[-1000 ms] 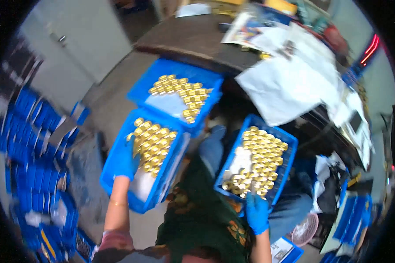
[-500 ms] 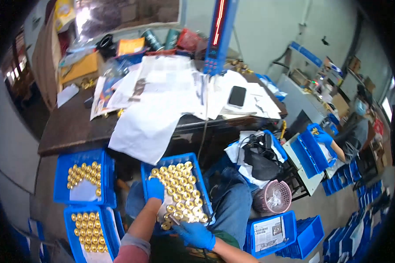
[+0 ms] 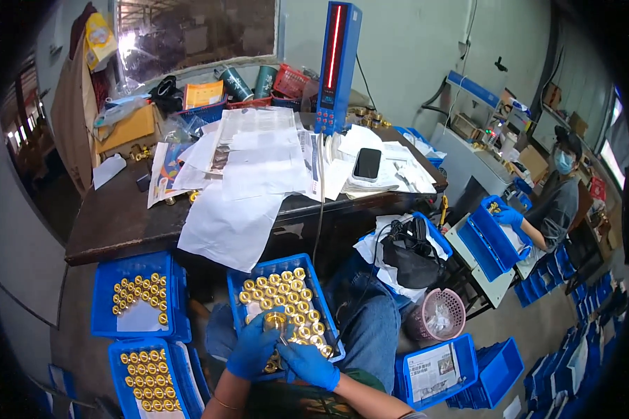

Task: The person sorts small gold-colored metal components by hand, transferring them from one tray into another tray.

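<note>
My left hand (image 3: 252, 350), in a blue glove, is closed around a round brass fitting (image 3: 275, 321), held up above the tray on my lap. My right hand (image 3: 310, 364), also gloved in blue, is closed close beside it on a thin metal rod-like tool (image 3: 284, 341) whose tip comes near the fitting; whether the two touch is hard to see. Below both hands lies the blue tray (image 3: 328, 300), holding rows of upright brass fittings (image 3: 284, 288). My hands hide its near part.
Two blue crates with brass fittings (image 3: 138, 286) (image 3: 147, 377) stand at my left. A dark desk (image 3: 105, 216) ahead carries papers, a phone (image 3: 367, 164) and a blue column display (image 3: 337, 70). Right are a pink basket (image 3: 440, 314), a newspaper-lined blue crate (image 3: 437, 373) and a seated co-worker (image 3: 562, 202).
My left hand has come from the tray's left side toward my right hand and now holds up a brass fitting. The view has shifted slightly.
</note>
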`<state>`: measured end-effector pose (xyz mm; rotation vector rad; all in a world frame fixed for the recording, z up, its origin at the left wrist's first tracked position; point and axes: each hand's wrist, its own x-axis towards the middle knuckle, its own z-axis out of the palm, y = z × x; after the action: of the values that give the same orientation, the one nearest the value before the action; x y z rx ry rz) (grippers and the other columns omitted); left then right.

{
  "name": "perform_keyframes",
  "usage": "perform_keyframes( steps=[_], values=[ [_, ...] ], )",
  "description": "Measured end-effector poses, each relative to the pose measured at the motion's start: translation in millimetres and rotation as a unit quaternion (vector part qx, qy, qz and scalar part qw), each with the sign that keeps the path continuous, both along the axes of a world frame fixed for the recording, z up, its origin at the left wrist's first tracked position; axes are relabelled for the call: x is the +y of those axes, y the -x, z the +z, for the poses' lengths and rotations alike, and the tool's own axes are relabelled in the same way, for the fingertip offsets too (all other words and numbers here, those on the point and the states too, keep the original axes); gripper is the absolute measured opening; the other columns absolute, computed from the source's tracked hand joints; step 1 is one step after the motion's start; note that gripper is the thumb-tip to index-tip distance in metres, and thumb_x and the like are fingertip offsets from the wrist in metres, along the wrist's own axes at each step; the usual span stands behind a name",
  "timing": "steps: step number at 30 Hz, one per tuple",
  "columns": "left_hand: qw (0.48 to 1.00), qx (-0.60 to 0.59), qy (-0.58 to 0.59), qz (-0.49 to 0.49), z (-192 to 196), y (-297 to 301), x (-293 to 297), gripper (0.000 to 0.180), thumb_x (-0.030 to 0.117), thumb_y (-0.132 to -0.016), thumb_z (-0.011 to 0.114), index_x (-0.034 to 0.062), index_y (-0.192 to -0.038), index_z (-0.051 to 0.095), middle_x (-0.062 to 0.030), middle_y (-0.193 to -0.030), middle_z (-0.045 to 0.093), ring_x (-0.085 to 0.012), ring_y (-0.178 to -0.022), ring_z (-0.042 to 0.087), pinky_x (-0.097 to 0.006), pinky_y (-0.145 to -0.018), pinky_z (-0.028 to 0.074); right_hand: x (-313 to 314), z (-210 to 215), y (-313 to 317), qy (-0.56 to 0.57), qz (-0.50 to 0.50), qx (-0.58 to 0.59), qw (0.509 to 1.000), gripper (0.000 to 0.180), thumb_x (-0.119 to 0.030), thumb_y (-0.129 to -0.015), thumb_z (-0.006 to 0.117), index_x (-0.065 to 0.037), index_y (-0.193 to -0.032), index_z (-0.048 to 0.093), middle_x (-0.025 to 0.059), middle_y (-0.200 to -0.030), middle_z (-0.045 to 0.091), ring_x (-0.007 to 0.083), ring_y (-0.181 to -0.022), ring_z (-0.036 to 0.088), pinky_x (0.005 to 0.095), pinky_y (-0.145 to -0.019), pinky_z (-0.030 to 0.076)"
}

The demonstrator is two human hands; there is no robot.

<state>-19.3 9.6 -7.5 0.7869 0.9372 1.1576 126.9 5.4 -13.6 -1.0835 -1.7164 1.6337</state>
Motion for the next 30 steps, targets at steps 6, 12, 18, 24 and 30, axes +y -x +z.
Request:
perform_keyframes(
  steps=[6,12,18,24,30],
  values=[
    [0.978,0.139,-0.151,0.043,-8.6,-11.5,-15.9,0.035,0.004,-0.082,0.047,-0.0055,-0.115,0.045,-0.0163,-0.116,0.051,-0.0244,-0.099,0.055,-0.031,-0.085,0.045,-4.7,-7.6,-4.3,-0.049,-0.025,-0.032,0.998,0.034,-0.034,-0.087,0.048,-0.002,-0.089,0.059,0.0152,-0.060,0.059,0.0265,-0.051,0.059,0.0364,-0.048,0.046],
    [0.937,0.279,-0.176,0.115,-8.3,-21.9,-18.4,0.044,0.001,-0.077,0.055,-0.0023,-0.119,0.043,-0.0134,-0.110,0.054,-0.0207,-0.098,0.054,-0.028,-0.081,0.046,-11.0,-1.7,-3.8,-0.332,-0.057,-0.236,0.911,0.034,-0.037,-0.084,0.051,-0.005,-0.090,0.058,0.0149,-0.062,0.059,0.0314,-0.049,0.057,0.0426,-0.045,0.045],
    [0.995,-0.092,-0.043,0.021,2.9,-24.3,-10.5,0.047,0.007,-0.080,0.056,-0.0014,-0.123,0.040,-0.0114,-0.114,0.051,-0.0221,-0.099,0.053,-0.032,-0.086,0.044,-8.1,16.2,-7.7,-0.103,-0.032,-0.011,0.994,0.031,-0.030,-0.089,0.044,-0.002,-0.086,0.055,0.0109,-0.052,0.053,0.0256,-0.041,0.052,0.0342,-0.044,0.043],
    [0.990,-0.105,-0.091,0.001,33.0,-33.8,-26.5,0.045,0.006,-0.083,0.050,-0.0010,-0.126,0.037,-0.0121,-0.118,0.049,-0.0218,-0.107,0.048,-0.033,-0.093,0.039,-9.8,35.2,-20.3,0.034,0.047,0.005,0.998,0.031,-0.026,-0.091,0.041,-0.001,-0.081,0.056,0.0087,-0.060,0.058,0.0233,-0.050,0.056,0.0350,-0.047,0.043],
    [0.976,0.071,-0.200,0.054,13.8,-33.6,-21.9,0.046,0.023,-0.087,0.049,-0.0060,-0.121,0.039,-0.0170,-0.106,0.055,-0.0239,-0.091,0.057,-0.033,-0.080,0.048,-12.6,16.3,-17.6,-0.166,0.071,-0.102,0.978,0.026,-0.023,-0.085,0.051,-0.002,-0.098,0.057,0.0170,-0.078,0.062,0.0336,-0.069,0.060,0.0386,-0.062,0.048]
  ],
)
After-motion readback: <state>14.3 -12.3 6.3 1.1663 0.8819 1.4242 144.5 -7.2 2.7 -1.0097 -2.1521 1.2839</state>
